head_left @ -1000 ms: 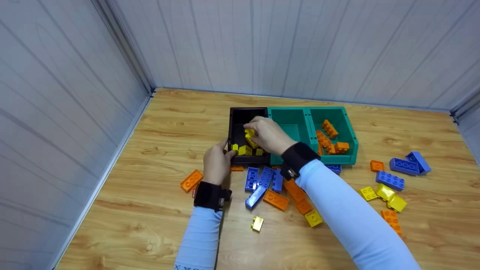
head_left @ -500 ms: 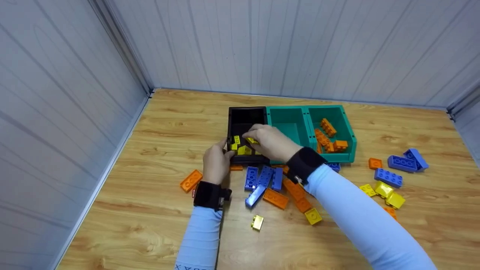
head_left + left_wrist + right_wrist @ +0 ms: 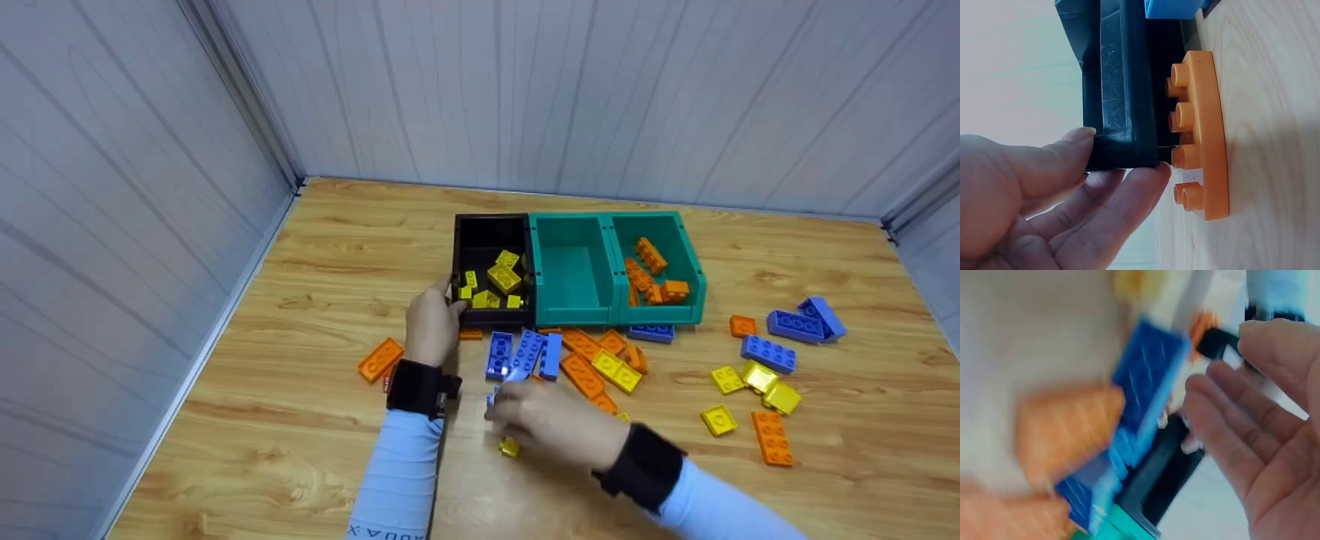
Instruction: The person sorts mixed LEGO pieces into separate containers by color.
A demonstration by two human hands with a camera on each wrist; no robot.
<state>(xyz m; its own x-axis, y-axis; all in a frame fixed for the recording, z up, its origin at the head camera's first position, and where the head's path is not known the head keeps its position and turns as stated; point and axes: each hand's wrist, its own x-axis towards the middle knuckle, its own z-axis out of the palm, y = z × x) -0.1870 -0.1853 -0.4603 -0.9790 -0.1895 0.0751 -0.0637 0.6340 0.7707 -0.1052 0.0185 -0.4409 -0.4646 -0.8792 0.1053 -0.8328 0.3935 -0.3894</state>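
My left hand (image 3: 433,326) grips the front left corner of a black bin (image 3: 495,319). In the left wrist view, its thumb and fingers pinch the bin's wall, close beside an orange brick (image 3: 1213,146) on the table. Several yellow bricks (image 3: 504,278) lie inside that bin. My right hand (image 3: 555,421), holding nothing, reaches over a small yellow brick (image 3: 509,448) and partly covers a blue brick in front of the bins. Blurred in the right wrist view, its fingers are apart from the blue brick (image 3: 1148,374) and the yellow brick (image 3: 1140,284).
Two green bins (image 3: 574,315) adjoin the black one; the right one contains several orange bricks (image 3: 651,256). Blue, orange and yellow bricks lie loose before the bins, with more at the right, including a blue brick (image 3: 769,354). An orange brick (image 3: 380,360) lies left of my left forearm.
My right hand has let go of a yellow brick in the black bin and moved back toward me, over the small yellow brick on the table. My left hand keeps its grip.
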